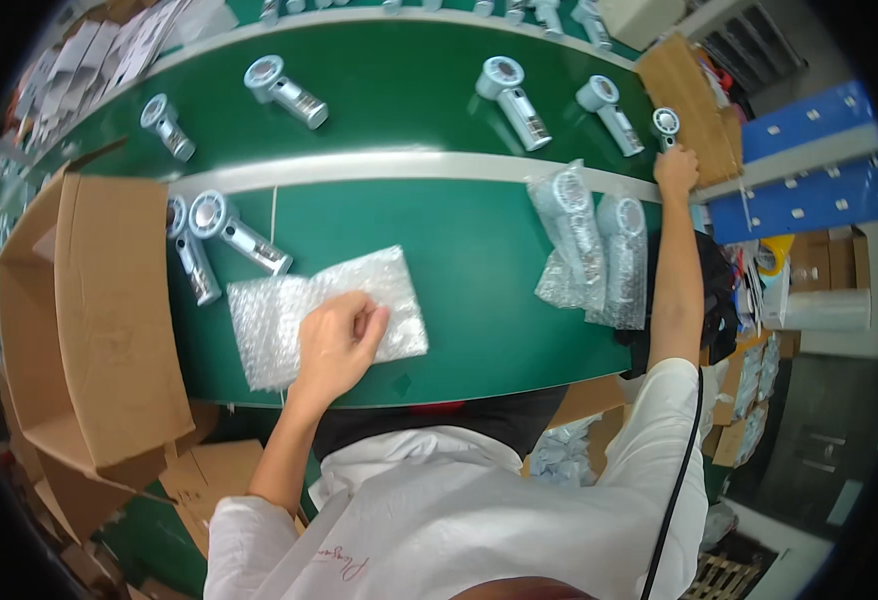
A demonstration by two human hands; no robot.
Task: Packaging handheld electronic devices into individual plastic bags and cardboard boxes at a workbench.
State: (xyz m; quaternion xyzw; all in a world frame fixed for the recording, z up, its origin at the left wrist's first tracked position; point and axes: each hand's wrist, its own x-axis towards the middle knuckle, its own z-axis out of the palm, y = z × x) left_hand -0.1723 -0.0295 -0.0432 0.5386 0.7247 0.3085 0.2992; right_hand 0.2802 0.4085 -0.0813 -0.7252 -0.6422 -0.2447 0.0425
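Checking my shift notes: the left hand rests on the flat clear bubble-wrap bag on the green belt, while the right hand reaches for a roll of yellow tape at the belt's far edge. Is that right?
Not quite. The head view shows the right hand reaching for a small silver handheld fan beside the brown cardboard piece, not tape. The left hand does rest on the flat clear bubble-wrap bag on the green belt.

left hand [337, 340] rests palm down, fingers curled loosely. right arm stretches far forward, right hand [676, 170] closed at its end.
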